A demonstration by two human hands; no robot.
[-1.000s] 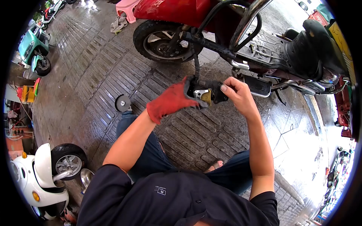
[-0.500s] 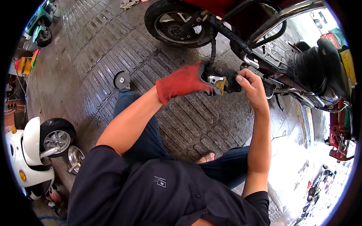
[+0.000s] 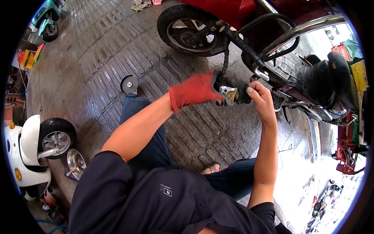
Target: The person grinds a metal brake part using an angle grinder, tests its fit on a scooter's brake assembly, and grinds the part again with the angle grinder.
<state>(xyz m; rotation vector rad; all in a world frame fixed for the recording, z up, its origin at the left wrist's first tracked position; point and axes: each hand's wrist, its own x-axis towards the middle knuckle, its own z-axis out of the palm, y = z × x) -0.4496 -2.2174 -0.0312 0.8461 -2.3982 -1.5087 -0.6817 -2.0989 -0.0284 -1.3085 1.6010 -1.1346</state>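
My left hand [image 3: 197,91], in a red glove with dark fingers, is closed around the left side of a dark brake caliper [image 3: 242,89]. The caliper is held above the floor, in front of my knees. In its middle show a silvery metal piece [image 3: 226,89] and a brass-coloured plate [image 3: 232,95]. My bare right hand [image 3: 260,102] grips the caliper's right edge between thumb and fingers; some of its fingertips are hidden. A dark hose or rod [image 3: 225,58] runs from the motorbike's frame down toward the caliper.
A red motorbike [image 3: 233,11] with a black wheel [image 3: 187,31] stands just beyond my hands. On the ribbed floor by my left knee lies a round dark disc [image 3: 129,84]. A white scooter [image 3: 29,156] and a metal dish [image 3: 76,163] are at the left.
The view has shifted slightly, so the scene sits a little lower and to the right. Both hands keep their hold on the caliper, whose tilt has changed little.
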